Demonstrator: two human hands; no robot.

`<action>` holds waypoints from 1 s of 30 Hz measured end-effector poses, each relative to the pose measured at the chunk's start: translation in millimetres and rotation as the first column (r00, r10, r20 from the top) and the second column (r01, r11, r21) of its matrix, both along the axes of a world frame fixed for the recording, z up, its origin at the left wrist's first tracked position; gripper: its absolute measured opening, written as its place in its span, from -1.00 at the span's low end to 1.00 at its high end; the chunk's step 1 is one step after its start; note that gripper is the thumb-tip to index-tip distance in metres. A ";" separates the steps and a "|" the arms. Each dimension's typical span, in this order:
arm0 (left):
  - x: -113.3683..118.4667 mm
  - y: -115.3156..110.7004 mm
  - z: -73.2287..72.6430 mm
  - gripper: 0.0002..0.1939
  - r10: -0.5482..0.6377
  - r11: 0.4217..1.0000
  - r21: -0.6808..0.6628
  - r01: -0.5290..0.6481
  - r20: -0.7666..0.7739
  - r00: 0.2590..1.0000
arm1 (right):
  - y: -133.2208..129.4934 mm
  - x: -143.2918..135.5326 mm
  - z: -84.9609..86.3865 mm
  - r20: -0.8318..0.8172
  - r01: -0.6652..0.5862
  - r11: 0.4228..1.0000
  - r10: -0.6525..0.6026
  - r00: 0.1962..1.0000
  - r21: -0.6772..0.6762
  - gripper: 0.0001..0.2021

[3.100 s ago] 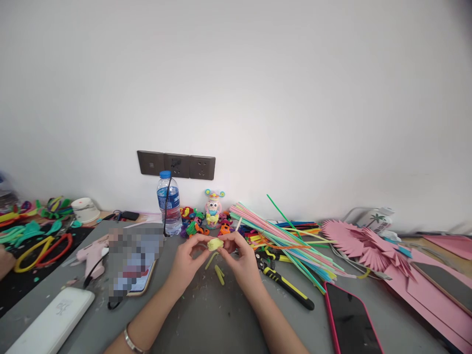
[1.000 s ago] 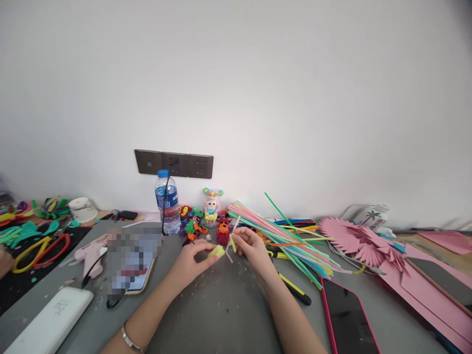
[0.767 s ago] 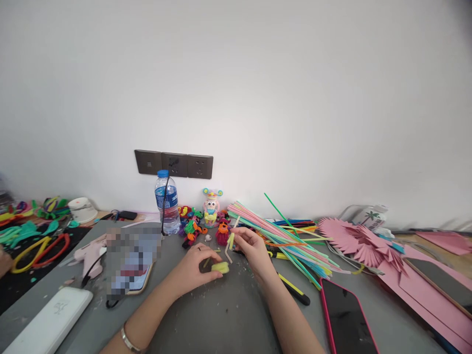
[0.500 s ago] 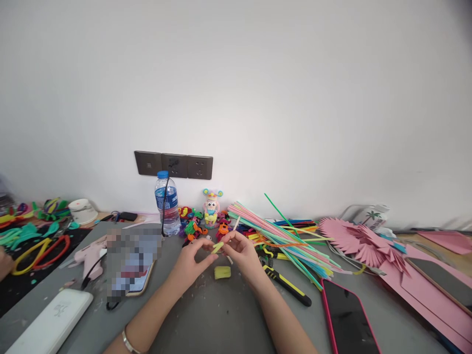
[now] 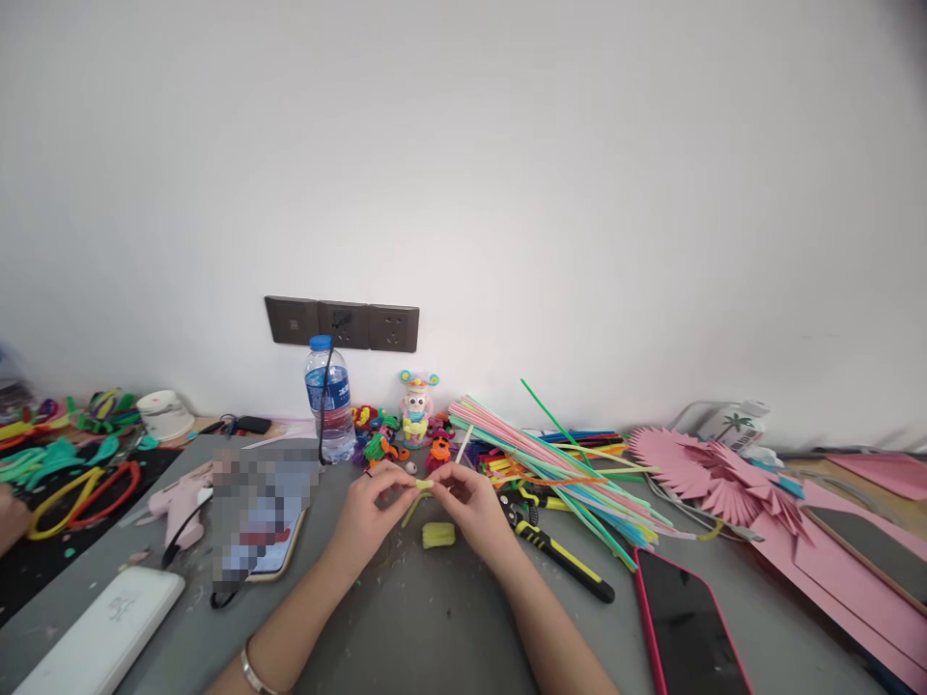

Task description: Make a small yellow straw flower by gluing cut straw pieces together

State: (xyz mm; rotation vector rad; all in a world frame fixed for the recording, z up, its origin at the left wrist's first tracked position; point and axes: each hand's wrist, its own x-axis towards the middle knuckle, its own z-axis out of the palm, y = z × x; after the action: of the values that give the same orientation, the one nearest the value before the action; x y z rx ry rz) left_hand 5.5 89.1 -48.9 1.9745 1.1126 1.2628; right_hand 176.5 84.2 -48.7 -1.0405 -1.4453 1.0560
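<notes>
My left hand (image 5: 375, 504) and my right hand (image 5: 467, 500) meet above the grey mat, each pinching a short yellow pipe cleaner (image 5: 422, 486) between thumb and fingertips. A thin yellow end hangs below the left fingertips. Behind the right fingers a pale stick (image 5: 464, 444) slants upward; I cannot tell whether the hand holds it. Just below the hands, a small yellow bundle of cut pieces (image 5: 438, 535) lies on the mat.
Beyond the hands stand a clay figure (image 5: 416, 410) and a water bottle (image 5: 329, 401). On the right lie pipe cleaners (image 5: 550, 463), yellow-black pliers (image 5: 565, 560) and a phone (image 5: 691, 627). A pink glue gun (image 5: 178, 507) and white power bank (image 5: 108, 627) are left. Another person's hand (image 5: 11, 516) shows.
My hands have shifted slightly, and the yellow piece between the fingertips has turned from slanted to nearly level. A thin yellow end now hangs below the left fingertips.
</notes>
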 end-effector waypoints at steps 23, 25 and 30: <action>2.6 -3.7 1.5 -0.85 -0.158 0.981 -0.106 0.163 0.051 0.986 | -5.4 -2.8 5.8 -0.445 -0.142 0.974 0.049 0.894 -0.178 -0.66; 3.4 -4.8 2.6 -0.89 -0.138 0.989 -0.053 0.139 0.024 0.990 | -6.3 -3.7 7.1 -0.479 -0.160 0.967 0.047 0.877 -0.198 -0.66; 3.3 -7.3 3.4 -0.89 -0.099 0.990 0.095 0.102 -0.045 0.994 | -5.9 -5.2 6.2 -0.506 -0.185 0.955 0.044 0.862 -0.232 -0.67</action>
State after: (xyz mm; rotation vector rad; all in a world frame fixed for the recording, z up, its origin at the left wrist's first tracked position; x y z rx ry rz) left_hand 8.8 81.8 -45.5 2.1087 0.9739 1.2504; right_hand 171.4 78.3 -42.5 -0.7899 -0.9642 1.5179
